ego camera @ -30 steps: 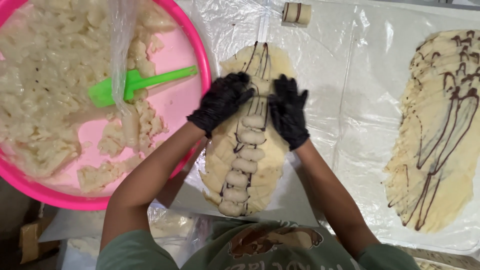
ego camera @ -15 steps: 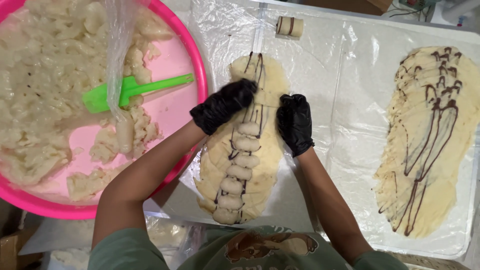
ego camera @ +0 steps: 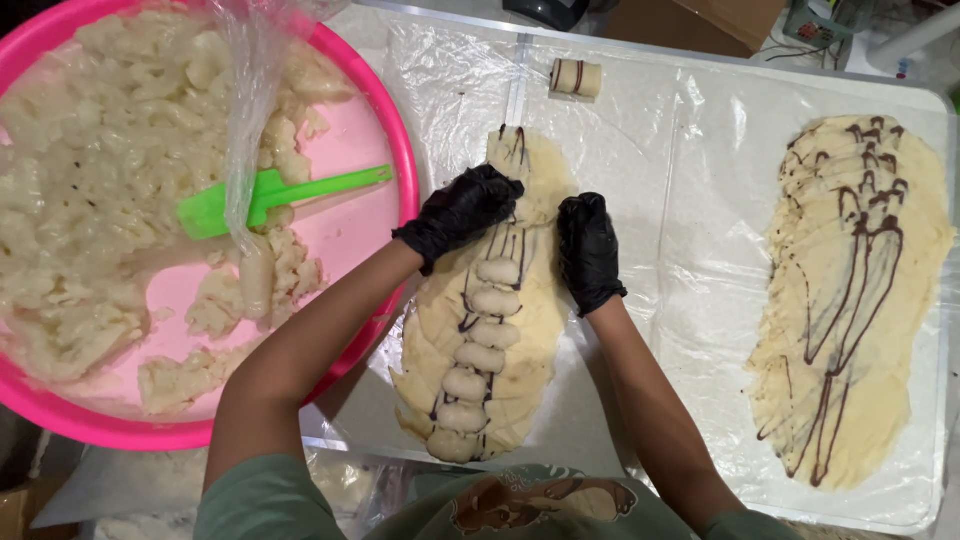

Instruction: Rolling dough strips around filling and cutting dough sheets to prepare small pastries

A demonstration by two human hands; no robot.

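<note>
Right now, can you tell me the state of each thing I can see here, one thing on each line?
Left hand: gloved, pressing on the near wrapper sheet.
Right hand: gloved, on the sheet's right edge.
Near wrapper sheet: flat, unrolled, with chocolate lines and a row of filling pieces.
Far wrapper sheet: flat, drizzled, no filling.
Small roll: finished, rolled.
Pink basin: partly full of pale filling.
Green spatula: lying in the basin.

table [ego camera: 640, 455]: plastic-covered | cardboard box [ego camera: 655, 20]: far edge | light: even
</note>
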